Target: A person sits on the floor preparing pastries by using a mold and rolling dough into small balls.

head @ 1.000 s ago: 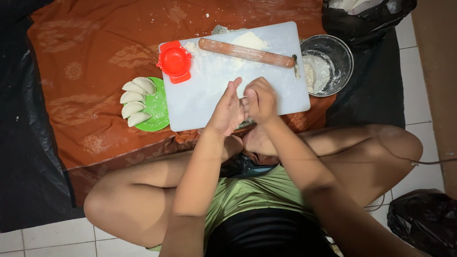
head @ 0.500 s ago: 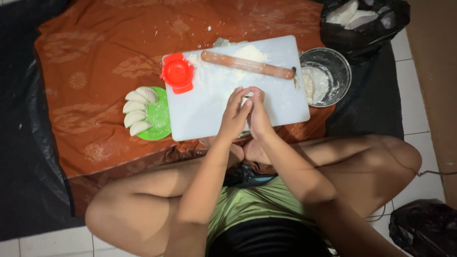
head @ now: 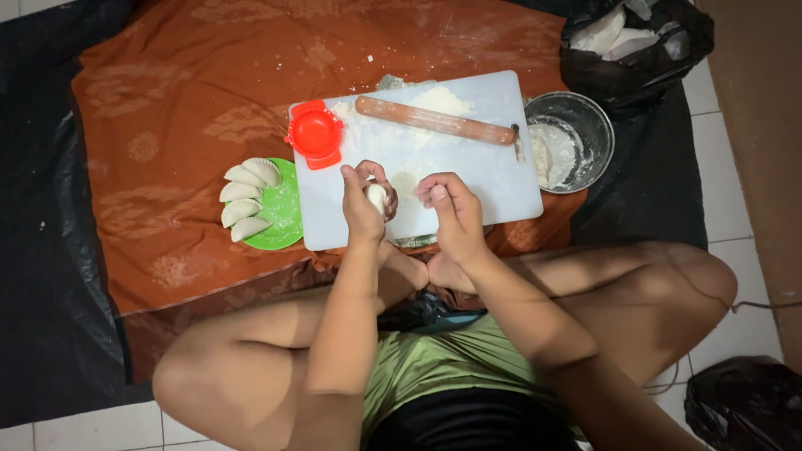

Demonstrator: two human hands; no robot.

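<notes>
A: Any bags about?
B: A black plastic bag (head: 643,50) at the top right, white lumps inside; another black bag (head: 743,405) at the bottom right.
A: And the surfaces?
B: A smooth white cutting board (head: 493,179) dusted with flour, a wooden rolling pin (head: 434,120), a red plastic press (head: 315,133), a metal bowl (head: 595,125), pale folded dumplings (head: 242,199) on a green plate (head: 284,221).
A: The dough?
B: The left hand (head: 363,205) curls around a small dough ball (head: 377,197). The right hand (head: 451,213) hovers just beside, fingers loosely bent, grasping nothing.

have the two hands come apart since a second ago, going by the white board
Yes. They were pressed together over the white board's near edge; now the left hand, holding a dough ball, sits apart from the right hand.
</notes>
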